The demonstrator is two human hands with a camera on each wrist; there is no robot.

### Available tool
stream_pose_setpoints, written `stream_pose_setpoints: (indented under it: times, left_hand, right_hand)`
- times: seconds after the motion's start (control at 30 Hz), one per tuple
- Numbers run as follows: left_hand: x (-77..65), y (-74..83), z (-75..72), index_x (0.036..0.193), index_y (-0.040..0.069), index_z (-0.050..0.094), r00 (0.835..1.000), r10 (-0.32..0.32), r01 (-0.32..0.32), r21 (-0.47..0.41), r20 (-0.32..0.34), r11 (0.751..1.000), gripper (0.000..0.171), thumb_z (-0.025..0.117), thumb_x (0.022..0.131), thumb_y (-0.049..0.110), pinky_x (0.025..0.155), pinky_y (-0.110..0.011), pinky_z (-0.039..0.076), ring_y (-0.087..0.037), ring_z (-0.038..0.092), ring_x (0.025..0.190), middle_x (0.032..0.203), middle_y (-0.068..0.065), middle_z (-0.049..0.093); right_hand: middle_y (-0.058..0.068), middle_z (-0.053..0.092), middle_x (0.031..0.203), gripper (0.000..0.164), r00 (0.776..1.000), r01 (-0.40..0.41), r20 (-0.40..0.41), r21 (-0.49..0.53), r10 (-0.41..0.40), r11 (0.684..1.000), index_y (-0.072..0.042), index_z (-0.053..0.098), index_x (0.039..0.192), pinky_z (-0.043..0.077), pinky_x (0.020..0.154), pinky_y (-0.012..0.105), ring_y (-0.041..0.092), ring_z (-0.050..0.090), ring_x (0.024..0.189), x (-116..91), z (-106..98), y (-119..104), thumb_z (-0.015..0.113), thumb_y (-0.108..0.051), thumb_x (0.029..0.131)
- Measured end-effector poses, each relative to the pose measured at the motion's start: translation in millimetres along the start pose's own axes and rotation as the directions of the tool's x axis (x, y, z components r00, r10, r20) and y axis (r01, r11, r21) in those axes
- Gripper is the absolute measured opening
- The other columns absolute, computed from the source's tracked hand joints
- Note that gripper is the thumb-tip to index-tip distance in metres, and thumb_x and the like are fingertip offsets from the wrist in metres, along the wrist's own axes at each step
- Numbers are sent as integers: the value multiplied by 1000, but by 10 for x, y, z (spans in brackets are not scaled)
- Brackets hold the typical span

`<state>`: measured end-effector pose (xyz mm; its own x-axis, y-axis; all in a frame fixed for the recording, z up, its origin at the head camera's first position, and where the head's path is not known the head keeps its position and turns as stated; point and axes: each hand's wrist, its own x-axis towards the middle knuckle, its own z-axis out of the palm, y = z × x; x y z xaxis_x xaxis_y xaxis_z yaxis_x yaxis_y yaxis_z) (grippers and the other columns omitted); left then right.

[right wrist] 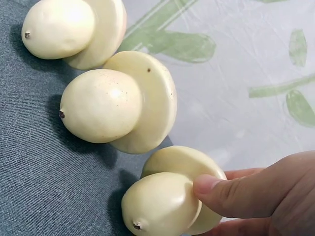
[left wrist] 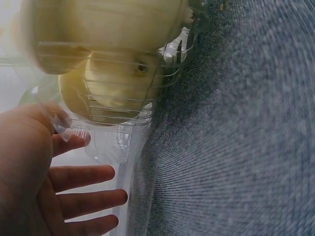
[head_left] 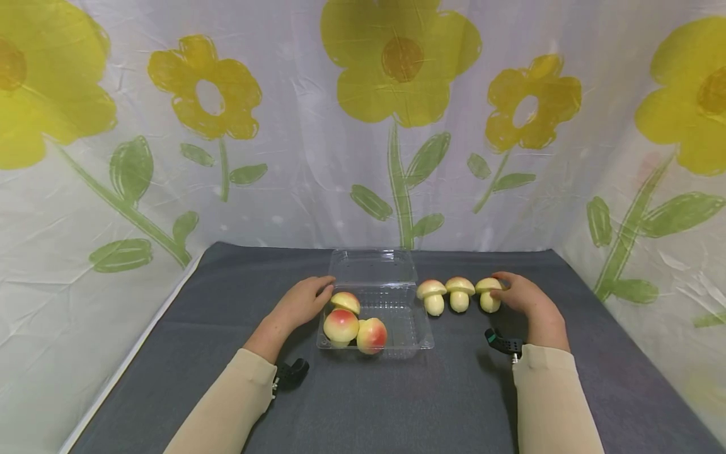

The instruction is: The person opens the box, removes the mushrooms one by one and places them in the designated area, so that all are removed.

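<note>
A clear plastic clamshell box (head_left: 403, 325) stands with its lid raised at the back. Three toy mushrooms with red-tinged caps lie in its left and front part, among them a front-left mushroom (head_left: 341, 326) and a front-middle mushroom (head_left: 372, 335). My left hand (head_left: 300, 299) is at the box's left side, thumb by the rim and the other fingers spread fairly straight. Right of the box, three more cream mushrooms stand in a row. My right hand (head_left: 524, 295) pinches the rightmost mushroom (right wrist: 160, 204), thumb against its cap and stem, other fingers behind the cap.
The middle mushroom (right wrist: 103, 105) and the left mushroom (head_left: 433, 296) of the row stand between box and right hand. A dark grey cloth (head_left: 442, 403) covers the table. Behind it hangs a white curtain (head_left: 283, 208) with yellow flowers.
</note>
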<state>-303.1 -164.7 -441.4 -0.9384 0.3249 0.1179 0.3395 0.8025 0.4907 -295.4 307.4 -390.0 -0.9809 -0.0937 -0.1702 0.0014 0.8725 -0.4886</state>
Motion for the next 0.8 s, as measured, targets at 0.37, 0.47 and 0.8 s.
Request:
stream_pose_setpoints:
  times: [0.37,0.47,0.8]
  left_hand:
    - [-8,3,12,152,7,51,1000,-2,2,-3,1,1000,48,48,111,30,112,-57,43,-37,50,137,148,-16,55]
    - [-12,7,15,152,7,51,1000,-2,2,2,-2,1000,48,48,111,30,112,-58,43,-38,50,137,148,-16,55]
    - [-17,24,17,152,8,52,1000,-8,8,2,-6,1000,47,48,111,30,112,-58,43,-37,50,137,148,-15,55]
  right_hand:
    - [39,30,155,75,1000,-2,0,40,2,999,4,26,160,40,104,72,59,35,137,-39,-60,-87,61,-33,105]
    - [38,26,157,78,1000,3,4,37,-3,999,3,24,161,40,103,72,60,33,137,-65,-94,-151,60,-37,105]
    - [37,23,159,85,997,74,-17,0,-74,997,3,21,162,36,107,72,59,28,141,-149,-178,-364,59,-46,104]
